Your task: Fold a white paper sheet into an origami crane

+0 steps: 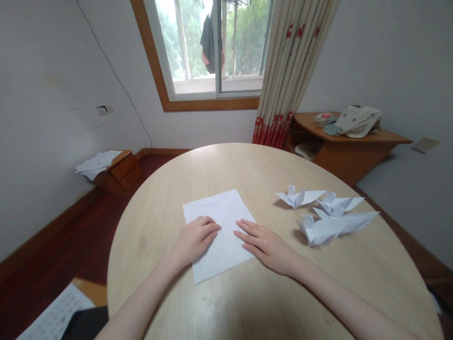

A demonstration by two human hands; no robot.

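L hand point(200, 236) rests on L part of white paper sheet point(222, 257), fingers tog. & slightly bent, gripping nothing; R hand point(265, 245) lies on R part, fingers extended, also w/o a grip. Sheet's flat on round table point(148, 231), one corner pointing away. To its R, a bit farther, 3 folded paper birds point(334, 205) stand close tog. Beyond: desk point(350, 158) w/ bag point(357, 122), curtain point(292, 61), window point(244, 42).

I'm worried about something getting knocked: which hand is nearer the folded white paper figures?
Right. The right hand, on the right side of the flat white paper sheet, is left of the figures; the left hand, on the sheet's left side, is farther left.
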